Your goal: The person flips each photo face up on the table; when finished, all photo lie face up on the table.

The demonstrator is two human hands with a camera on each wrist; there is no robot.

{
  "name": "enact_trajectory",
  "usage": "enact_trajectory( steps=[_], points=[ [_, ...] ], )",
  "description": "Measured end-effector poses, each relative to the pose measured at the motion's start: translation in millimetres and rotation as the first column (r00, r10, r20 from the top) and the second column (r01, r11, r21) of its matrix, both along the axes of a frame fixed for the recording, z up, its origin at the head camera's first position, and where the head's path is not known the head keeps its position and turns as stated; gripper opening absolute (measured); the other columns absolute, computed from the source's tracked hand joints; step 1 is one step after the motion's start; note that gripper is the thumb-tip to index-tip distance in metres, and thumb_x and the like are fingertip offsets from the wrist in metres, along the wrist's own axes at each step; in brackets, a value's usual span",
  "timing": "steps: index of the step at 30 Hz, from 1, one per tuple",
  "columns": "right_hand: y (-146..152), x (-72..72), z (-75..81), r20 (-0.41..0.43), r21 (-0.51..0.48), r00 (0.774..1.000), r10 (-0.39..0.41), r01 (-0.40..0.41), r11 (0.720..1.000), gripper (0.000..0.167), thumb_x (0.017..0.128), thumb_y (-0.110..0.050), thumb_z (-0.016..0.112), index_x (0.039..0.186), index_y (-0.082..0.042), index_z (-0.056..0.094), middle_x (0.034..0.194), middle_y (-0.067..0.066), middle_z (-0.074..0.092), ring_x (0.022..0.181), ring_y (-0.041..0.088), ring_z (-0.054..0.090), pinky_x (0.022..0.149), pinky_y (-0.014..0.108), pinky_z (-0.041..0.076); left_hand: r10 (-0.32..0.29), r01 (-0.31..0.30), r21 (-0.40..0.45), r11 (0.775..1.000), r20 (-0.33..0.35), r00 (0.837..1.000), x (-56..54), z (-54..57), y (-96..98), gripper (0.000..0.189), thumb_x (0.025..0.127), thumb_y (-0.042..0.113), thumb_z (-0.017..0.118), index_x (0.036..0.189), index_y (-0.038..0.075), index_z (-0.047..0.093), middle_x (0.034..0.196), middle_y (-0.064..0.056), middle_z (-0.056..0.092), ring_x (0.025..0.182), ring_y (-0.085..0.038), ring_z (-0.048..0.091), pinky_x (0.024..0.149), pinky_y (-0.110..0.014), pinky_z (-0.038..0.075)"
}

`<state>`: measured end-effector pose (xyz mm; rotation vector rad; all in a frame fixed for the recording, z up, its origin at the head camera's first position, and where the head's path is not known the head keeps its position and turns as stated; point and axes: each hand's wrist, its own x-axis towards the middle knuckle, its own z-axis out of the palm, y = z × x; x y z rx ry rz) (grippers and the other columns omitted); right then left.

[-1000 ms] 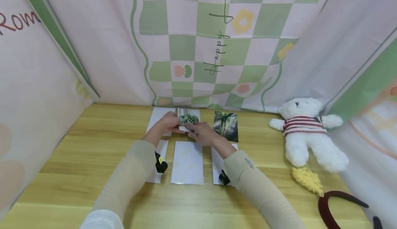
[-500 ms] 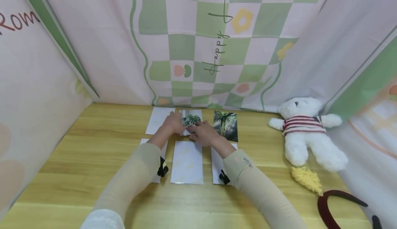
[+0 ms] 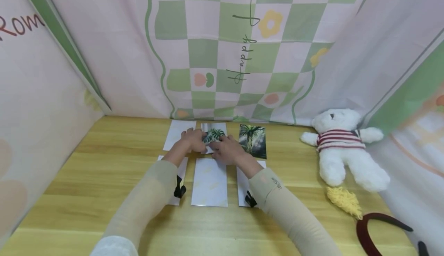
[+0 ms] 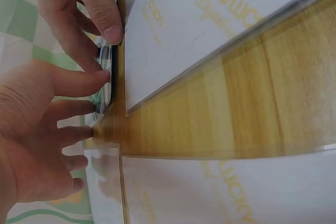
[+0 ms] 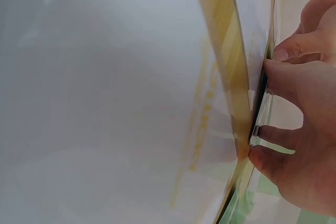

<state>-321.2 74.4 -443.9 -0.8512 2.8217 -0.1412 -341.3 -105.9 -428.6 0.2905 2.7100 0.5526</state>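
Note:
A photo card with green monstera leaves [image 3: 215,133] lies in the middle of the back row. My left hand [image 3: 194,139] touches its left side, thumb and fingers spread along the edge in the left wrist view. My right hand [image 3: 228,150] has its fingertips at the card's near right edge. In the right wrist view, the right hand's thumb and fingers [image 5: 270,163] rest along that edge. Both hands cover part of the card. To its right lies a palm tree photo [image 3: 254,140], face up.
White cards lie face down: one at back left [image 3: 179,132], one front middle [image 3: 209,182], and two others partly under the forearms. A white teddy bear [image 3: 341,148], a yellow tassel [image 3: 344,202] and a dark red headband [image 3: 367,233] lie at right.
The monstera photo has shifted slightly right and now lies flatter. My left hand moved right with it, then slid back a little to its left edge. The right hand has hardly moved.

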Motion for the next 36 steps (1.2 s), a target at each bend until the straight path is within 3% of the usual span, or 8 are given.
enact_trajectory(
  steps=[12,19,26,31,36],
  points=[
    [-2,4.5,2.6,-0.019,0.016,0.999,-0.032,0.032,0.999,0.041,0.108,-0.030,0.052,0.149,-0.023,0.058,0.148,0.011,0.064,0.146,0.038,0.047,0.128,0.056,0.030,-0.002,0.003,-0.079,0.997,0.023,1.000,-5.7,-1.9,4.4,0.080,0.089,0.019,0.072,0.162,0.019,0.039,0.175,-0.003,0.024,0.165,-0.036,0.006,0.135,-0.061,0.001],
    [-3,6.2,1.8,-0.031,0.005,0.999,-0.042,0.042,0.999,0.040,0.109,-0.028,0.051,0.148,-0.022,0.059,0.149,0.013,0.063,0.146,0.039,0.045,0.128,0.057,0.030,-0.016,0.014,-0.049,0.999,-0.038,0.999,0.2,-0.1,4.3,0.075,0.087,0.013,0.068,0.159,0.015,0.044,0.173,-0.007,0.030,0.164,-0.039,0.014,0.134,-0.063,0.007],
    [-3,7.8,0.1,-0.054,-0.019,0.995,-0.080,0.079,0.997,0.045,0.108,-0.028,0.052,0.152,-0.018,0.053,0.158,0.021,0.050,0.152,0.039,0.038,0.128,0.055,0.029,-0.080,0.068,-0.102,0.992,-0.117,0.990,1.0,0.3,6.7,0.072,0.088,0.012,0.067,0.156,0.012,0.046,0.168,-0.008,0.041,0.162,-0.040,0.021,0.133,-0.064,0.009],
    [-4,8.9,2.9,-0.007,-0.090,0.995,-0.096,0.095,0.991,0.053,0.107,-0.029,0.053,0.157,-0.015,0.045,0.162,0.025,0.041,0.154,0.040,0.035,0.128,0.056,0.029,-0.113,0.106,-0.066,0.992,-0.102,0.988,-3.3,4.1,-2.3,0.077,0.086,0.014,0.072,0.158,0.009,0.042,0.163,-0.012,0.047,0.159,-0.039,0.029,0.133,-0.064,0.010],
    [-8,10.1,6.3,0.084,-0.225,0.992,-0.097,0.114,0.968,0.059,0.106,-0.028,0.054,0.161,-0.012,0.037,0.165,0.028,0.034,0.155,0.045,0.030,0.129,0.060,0.028,-0.119,0.115,-0.045,0.992,-0.079,0.990,-9.9,10.1,-24.8,0.086,0.084,0.016,0.076,0.160,0.004,0.036,0.164,-0.018,0.043,0.155,-0.041,0.036,0.133,-0.063,0.014]
  ],
)
